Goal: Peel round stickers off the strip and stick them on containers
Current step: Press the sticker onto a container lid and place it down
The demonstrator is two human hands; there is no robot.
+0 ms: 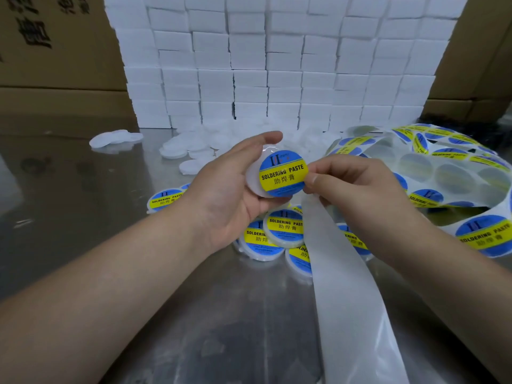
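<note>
Gripping a white round container (255, 178), the left hand (230, 189) fingers clamp its rim while right hand (354, 187) fingers pinch the soldering-paste sticker (283, 173) onto it.

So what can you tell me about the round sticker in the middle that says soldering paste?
The round sticker is blue at top and bottom, with a yellow band across the middle reading SOLDERING PASTE above Chinese characters. It looks like glossy paper and tilts slightly. It lies over a round white container held in the left hand. The right hand pinches its right edge.
</note>
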